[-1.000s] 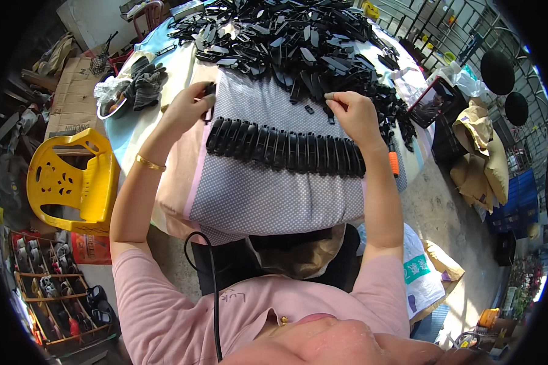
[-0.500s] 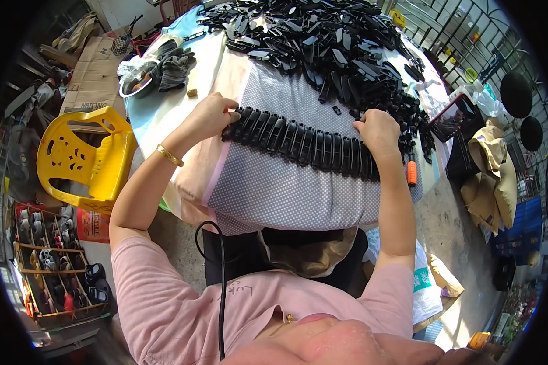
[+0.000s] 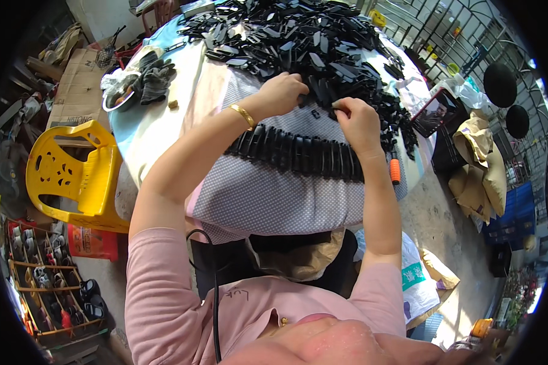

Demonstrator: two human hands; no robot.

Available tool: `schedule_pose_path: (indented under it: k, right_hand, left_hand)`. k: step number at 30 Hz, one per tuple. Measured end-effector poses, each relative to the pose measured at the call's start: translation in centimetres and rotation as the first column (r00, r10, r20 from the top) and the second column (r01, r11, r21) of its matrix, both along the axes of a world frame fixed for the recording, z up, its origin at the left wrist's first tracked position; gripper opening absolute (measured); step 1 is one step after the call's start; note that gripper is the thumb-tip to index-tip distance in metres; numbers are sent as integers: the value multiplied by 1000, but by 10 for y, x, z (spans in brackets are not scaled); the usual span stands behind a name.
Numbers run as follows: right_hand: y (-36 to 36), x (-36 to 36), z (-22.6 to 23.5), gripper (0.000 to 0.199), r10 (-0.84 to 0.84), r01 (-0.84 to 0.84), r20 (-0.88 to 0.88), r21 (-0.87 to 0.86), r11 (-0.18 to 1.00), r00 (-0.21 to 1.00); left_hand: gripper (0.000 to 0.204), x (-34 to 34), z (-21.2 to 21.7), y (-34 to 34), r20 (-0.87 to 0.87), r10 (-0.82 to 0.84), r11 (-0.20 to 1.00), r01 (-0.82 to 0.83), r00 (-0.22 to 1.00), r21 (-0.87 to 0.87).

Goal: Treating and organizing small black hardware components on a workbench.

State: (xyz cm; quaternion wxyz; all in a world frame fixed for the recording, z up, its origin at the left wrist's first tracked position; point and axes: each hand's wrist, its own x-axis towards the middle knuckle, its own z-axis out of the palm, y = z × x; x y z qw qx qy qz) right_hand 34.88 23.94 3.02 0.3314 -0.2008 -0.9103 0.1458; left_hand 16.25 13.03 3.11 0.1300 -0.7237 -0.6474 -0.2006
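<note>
On the patterned cloth, a long row of black plastic pieces (image 3: 298, 152) stands side by side across the table, close to me. Beyond it spreads a big loose heap of black plastic pieces (image 3: 286, 39). My left hand (image 3: 281, 94) reaches over the row's left part to the heap's front edge, its fingers curled down and closed among the pieces. My right hand (image 3: 358, 125) is just to the right, thumb and fingers pinched beside smaller dark pieces. What either hand holds is hidden or too small to make out. One small black piece (image 3: 315, 114) lies between the hands.
An orange-handled tool (image 3: 395, 172) lies at the table's right, near a propped phone (image 3: 437, 112). At the left are dark gloves (image 3: 155, 80), a bowl (image 3: 117, 100) and a small tan block (image 3: 173, 104). A yellow plastic chair (image 3: 73, 173) stands left of the table.
Both hands have left the ends of the black row. The left has moved right and away from me to the heap; the right has shifted slightly left. The row stays on the cloth.
</note>
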Motion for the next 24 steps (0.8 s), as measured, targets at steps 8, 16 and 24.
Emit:
schedule_pose_path:
  k: [8, 16, 24]
  right_hand:
    - [0, 2, 6, 13, 92, -93, -191, 0, 996, 977]
    - [-16, 3, 12, 16, 242, -328, -280, -319, 889, 929]
    - [-44, -7, 9, 18, 366, -534, -423, -404, 743, 829]
  left_hand:
    - [33, 25, -8, 36, 238, 527, 848, -483, 816, -220]
    - [43, 22, 28, -22, 865, 425, 899, -8, 268, -439]
    - [40, 49, 23, -55, 980, 181, 972, 134, 89, -191]
